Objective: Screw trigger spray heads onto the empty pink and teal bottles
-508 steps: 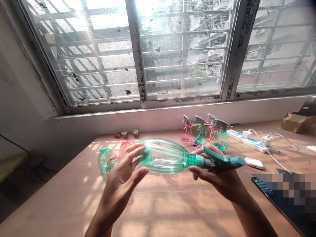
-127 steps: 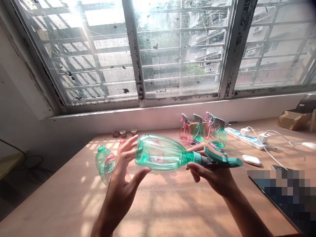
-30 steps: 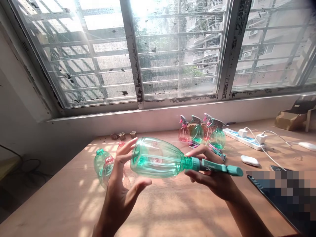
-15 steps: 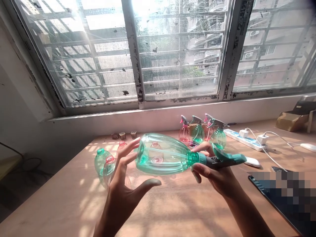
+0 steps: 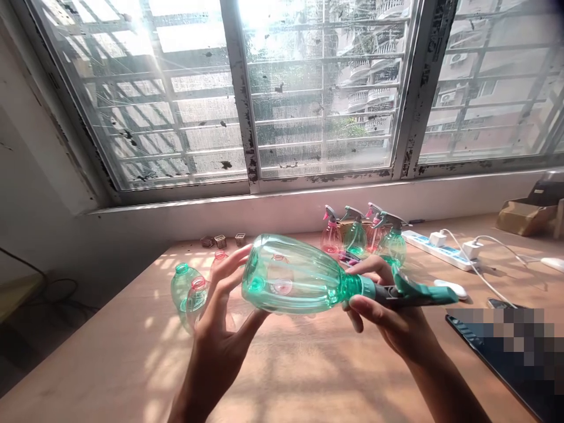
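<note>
A clear green spray bottle (image 5: 293, 279) lies sideways in the air above the table, its base toward the left. My left hand (image 5: 222, 332) is closed around the base, fingers along the far side and the thumb at the near lower edge. Thumb and fingers of my right hand (image 5: 399, 329) pinch the bottle at its neck and collar. The grey and teal trigger head (image 5: 423, 294) points right, above that hand. Behind the left hand stand a headless green bottle (image 5: 181, 288) and a clear bottle with a pink neck (image 5: 197, 298), partly covered.
Several spray bottles with trigger heads (image 5: 355, 235) stand at the back near the wall. A white power strip (image 5: 440, 249) with chargers and cables is on the right, with a dark tablet (image 5: 489, 352) nearer. Small brown square pots (image 5: 220, 241) sit along the back edge.
My left thumb has come in against the bottle, so the left hand has gone from open to holding it. The bottle and its trigger head have shifted and turned slightly in my right hand.
</note>
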The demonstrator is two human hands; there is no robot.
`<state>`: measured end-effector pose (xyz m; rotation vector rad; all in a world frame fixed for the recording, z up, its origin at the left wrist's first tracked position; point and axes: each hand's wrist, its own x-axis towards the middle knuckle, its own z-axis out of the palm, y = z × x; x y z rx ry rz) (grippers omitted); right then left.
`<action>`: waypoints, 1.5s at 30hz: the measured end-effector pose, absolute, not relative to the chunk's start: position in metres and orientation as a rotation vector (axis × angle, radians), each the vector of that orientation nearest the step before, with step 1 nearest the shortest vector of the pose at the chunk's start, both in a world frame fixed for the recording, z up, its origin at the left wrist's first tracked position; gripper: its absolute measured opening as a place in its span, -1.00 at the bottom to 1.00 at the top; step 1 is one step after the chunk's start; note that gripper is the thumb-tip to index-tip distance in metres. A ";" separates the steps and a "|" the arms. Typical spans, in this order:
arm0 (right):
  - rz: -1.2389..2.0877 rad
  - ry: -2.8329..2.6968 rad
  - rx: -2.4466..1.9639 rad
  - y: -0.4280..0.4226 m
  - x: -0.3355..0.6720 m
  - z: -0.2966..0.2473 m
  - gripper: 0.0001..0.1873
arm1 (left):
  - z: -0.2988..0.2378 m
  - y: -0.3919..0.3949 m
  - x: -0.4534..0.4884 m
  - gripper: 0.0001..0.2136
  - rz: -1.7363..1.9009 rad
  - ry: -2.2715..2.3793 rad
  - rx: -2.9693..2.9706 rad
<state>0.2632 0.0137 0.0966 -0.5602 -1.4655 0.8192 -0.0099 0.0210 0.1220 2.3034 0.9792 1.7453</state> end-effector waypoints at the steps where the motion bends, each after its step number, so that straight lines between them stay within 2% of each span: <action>1: 0.840 -1.472 -0.562 0.015 0.264 0.097 -0.79 | 0.121 0.021 -0.009 -0.57 1.757 0.986 2.321; 6: 0.718 -1.468 -0.607 0.014 0.263 0.097 -0.75 | 0.113 0.022 -0.012 -0.36 1.611 1.039 2.340; 10: 0.630 -1.532 -0.600 0.011 0.263 0.091 -0.60 | 0.114 0.021 -0.011 -0.54 1.600 1.120 2.193; 13: 0.597 -1.586 -0.609 0.013 0.262 0.085 -0.52 | 0.121 0.019 -0.007 -0.53 1.600 1.202 2.068; 17: 0.613 -1.608 -0.584 0.014 0.259 0.089 -0.63 | 0.126 0.020 -0.005 -0.52 1.603 1.197 1.942; 23: 0.710 -1.468 -0.626 0.014 0.260 0.098 -0.73 | 0.120 0.025 -0.013 -0.75 1.577 1.044 2.090; 27: 0.785 -1.394 -0.653 0.017 0.263 0.096 -0.77 | 0.119 0.024 -0.012 -0.70 1.589 1.036 2.171; 31: 0.726 -1.390 -0.683 0.017 0.264 0.097 -0.77 | 0.118 0.024 -0.008 -0.68 1.558 1.039 2.192; 40: 0.572 -1.630 -0.583 0.016 0.270 0.091 -0.58 | 0.116 0.023 -0.011 -0.57 1.490 1.119 2.023; 45: 0.625 -1.519 -0.592 0.014 0.266 0.098 -0.73 | 0.119 0.022 -0.013 -0.66 1.483 1.110 2.159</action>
